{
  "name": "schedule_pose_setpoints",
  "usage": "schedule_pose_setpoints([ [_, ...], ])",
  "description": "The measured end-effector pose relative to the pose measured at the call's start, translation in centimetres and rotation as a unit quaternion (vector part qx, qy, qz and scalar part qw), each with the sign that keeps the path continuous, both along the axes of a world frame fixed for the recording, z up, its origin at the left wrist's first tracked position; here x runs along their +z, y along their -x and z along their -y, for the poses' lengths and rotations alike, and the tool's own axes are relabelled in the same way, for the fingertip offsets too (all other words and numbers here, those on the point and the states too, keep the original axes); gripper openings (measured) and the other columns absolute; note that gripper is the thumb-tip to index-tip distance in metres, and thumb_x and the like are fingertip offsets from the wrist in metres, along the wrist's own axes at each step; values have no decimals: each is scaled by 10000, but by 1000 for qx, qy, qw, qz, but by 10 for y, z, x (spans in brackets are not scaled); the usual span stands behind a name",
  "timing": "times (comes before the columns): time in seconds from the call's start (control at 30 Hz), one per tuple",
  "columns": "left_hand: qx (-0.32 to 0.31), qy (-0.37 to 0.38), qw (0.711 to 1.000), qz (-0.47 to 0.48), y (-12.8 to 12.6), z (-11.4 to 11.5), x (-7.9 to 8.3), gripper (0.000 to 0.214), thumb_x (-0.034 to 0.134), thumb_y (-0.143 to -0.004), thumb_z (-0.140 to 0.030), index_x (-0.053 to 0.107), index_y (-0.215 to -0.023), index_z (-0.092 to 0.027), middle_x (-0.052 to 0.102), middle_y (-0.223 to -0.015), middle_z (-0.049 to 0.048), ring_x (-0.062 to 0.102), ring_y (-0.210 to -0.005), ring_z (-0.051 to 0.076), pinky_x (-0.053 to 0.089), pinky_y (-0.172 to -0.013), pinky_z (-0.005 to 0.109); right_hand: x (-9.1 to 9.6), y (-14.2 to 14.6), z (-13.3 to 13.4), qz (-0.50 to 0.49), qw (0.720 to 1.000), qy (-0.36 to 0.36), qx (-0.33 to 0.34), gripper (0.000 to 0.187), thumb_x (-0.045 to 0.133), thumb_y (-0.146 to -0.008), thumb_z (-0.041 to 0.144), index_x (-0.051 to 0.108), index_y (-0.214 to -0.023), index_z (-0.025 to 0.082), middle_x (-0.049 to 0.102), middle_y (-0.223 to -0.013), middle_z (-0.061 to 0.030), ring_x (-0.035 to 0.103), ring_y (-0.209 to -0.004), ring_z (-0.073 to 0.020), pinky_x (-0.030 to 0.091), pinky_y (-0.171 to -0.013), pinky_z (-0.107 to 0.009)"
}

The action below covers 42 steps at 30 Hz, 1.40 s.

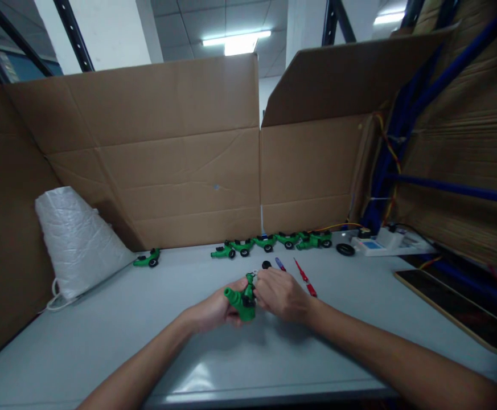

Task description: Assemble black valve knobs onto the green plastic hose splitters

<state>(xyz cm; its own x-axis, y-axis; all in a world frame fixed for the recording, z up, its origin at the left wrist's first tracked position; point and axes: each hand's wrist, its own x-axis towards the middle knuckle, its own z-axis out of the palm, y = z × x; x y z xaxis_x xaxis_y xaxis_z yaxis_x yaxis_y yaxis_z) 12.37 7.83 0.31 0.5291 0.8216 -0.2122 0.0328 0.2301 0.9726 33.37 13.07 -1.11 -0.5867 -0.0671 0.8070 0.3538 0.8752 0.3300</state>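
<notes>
A green plastic fitting with a stubby nozzle pointing left sits between both hands, just above the grey table. My left hand is closed around its lower left side. My right hand is closed over its upper right part, fingers pinched at the top. Just behind the hands lie a small black ring, a blue-handled tool and a red-handled screwdriver.
A row of several green fittings lines the table's back edge, with one more off to the left. A white woven sack stands at left. Cardboard walls surround the table. A black ring and a white device lie at right.
</notes>
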Motion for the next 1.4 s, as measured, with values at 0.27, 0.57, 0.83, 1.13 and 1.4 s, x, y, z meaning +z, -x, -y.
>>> schedule_pose_setpoints([
  [0.27, -72, 84, 993, 36, 7, -3, -2, 627, 415, -994, -769, 570, -850, -179, 374, -576, -67, 256, -460, 92, 195, -497, 254, -4, 0, -8, 97, 992, 80, 19, 292, 415, -1086, 253, 531, -817, 252, 560, -770, -41, 516, -715, -225, 374, -655, -366],
  [0.57, 86, -291, 950, -73, -12, 8, 14, 532, 401, -1069, -679, 572, -949, -189, 585, -927, 54, 532, -885, 193, 467, -895, 341, -9, 0, 0, -7, 985, 172, 29, 228, 375, -1093, 214, 510, -913, 247, 592, -800, -54, 561, -730, -239, 410, -658, -358],
  [0.83, 114, -347, 910, -197, 0, 6, 14, 468, 349, -1102, -622, 518, -974, -204, 507, -926, 12, 486, -869, 183, 424, -848, 310, -10, 7, 9, -29, 956, 291, 17, 198, 350, -1121, 263, 461, -957, 252, 593, -815, -10, 553, -671, -192, 352, -621, -305],
  [1.13, 111, -363, 895, -236, 3, 5, 12, 387, 416, -1093, -592, 460, -989, -222, 451, -840, -32, 436, -766, 160, 389, -740, 282, -3, 9, 11, -71, 869, 487, 49, 300, 305, -1149, 375, 410, -893, 260, 496, -752, 38, 516, -677, -178, 357, -665, -302],
  [1.4, 134, -411, 858, -278, 4, 5, 13, 345, 451, -1095, -529, 506, -965, -215, 522, -841, -12, 505, -773, 175, 402, -743, 294, 2, 9, 12, -89, 836, 536, 81, 372, 303, -1149, 476, 416, -873, 254, 477, -736, 44, 502, -672, -173, 354, -661, -300],
])
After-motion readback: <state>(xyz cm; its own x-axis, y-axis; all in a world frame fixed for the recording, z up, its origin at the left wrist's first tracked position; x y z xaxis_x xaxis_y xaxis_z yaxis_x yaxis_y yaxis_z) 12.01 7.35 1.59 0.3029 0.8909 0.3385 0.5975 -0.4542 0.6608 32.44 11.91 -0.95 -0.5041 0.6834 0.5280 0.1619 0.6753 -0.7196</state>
